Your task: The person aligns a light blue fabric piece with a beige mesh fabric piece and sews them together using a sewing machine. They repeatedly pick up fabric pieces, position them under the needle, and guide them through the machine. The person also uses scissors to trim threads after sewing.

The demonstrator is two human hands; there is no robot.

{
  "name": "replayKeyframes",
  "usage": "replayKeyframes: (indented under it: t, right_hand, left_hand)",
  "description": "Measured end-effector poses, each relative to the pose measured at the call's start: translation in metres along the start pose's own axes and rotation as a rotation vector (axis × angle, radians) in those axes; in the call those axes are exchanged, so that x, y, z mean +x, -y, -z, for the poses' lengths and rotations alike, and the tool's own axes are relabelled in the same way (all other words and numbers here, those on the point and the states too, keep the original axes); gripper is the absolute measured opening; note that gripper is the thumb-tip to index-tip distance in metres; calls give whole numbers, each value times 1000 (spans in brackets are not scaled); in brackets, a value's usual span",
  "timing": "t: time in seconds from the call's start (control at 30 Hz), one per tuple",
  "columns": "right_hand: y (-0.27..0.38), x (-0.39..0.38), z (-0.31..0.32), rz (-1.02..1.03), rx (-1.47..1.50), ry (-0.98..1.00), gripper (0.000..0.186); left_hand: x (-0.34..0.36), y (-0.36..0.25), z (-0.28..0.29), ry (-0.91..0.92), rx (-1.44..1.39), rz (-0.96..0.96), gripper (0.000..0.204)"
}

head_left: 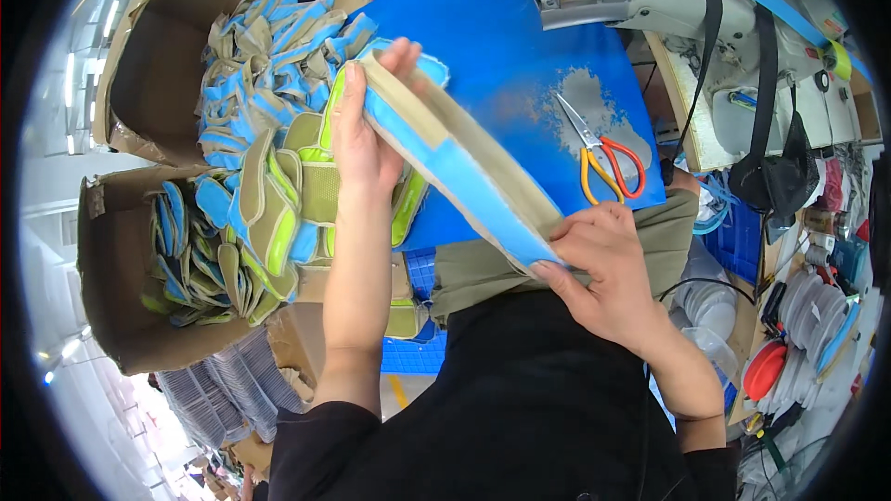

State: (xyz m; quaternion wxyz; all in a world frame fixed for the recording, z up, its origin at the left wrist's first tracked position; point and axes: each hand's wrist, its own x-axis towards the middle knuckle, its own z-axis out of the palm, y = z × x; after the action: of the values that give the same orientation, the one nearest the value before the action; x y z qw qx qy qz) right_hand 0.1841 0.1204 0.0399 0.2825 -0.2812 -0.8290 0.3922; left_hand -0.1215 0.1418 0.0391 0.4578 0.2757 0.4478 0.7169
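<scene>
Stretched between my hands is a long fabric band (pixel 478 204), beige with blue panels, slanting from upper left to lower right. My left hand (pixel 367 134) grips its upper end, thumb on the near side and the fingertips partly behind the cloth. At the lower end my right hand (pixel 603 269) pinches the band between thumb and curled fingers. A pair of scissors (pixel 599 150) with one red and one orange handle lies on the blue work surface (pixel 455 14), its blades slightly apart. Green-and-beige fabric pieces (pixel 320 187) are heaped beside my left forearm.
At the left, a cardboard box (pixel 153 65) adjoins a pile of beige and blue strips (pixel 269 65). Another cardboard box (pixel 116 269) holds flat padded pieces. A sewing machine (pixel 668 5) stands at upper right. Spools and discs (pixel 817 315) crowd the right side.
</scene>
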Motion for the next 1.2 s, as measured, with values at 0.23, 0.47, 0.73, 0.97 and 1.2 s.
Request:
replayKeyframes:
  t: [0.23,0.47,0.73,0.97,1.2]
  right_hand:
    - [-9,-8,14,77,-189,-96,15]
    - [-16,-12,24,-16,-165,-208,14]
    - [-24,5,18,32,31,-146,13]
    - [-40,31,-25,-49,170,-148,13]
    - [-30,26,-25,-348,530,-117,18]
  left_hand:
    - [-10,-28,-9,79,-379,76,50]
    - [-15,-38,-6,55,-424,147,55]
    - [-2,-7,-3,99,-576,197,74]
    - [-86,64,-54,220,-161,440,62]
    - [-81,61,-60,116,-47,243,30]
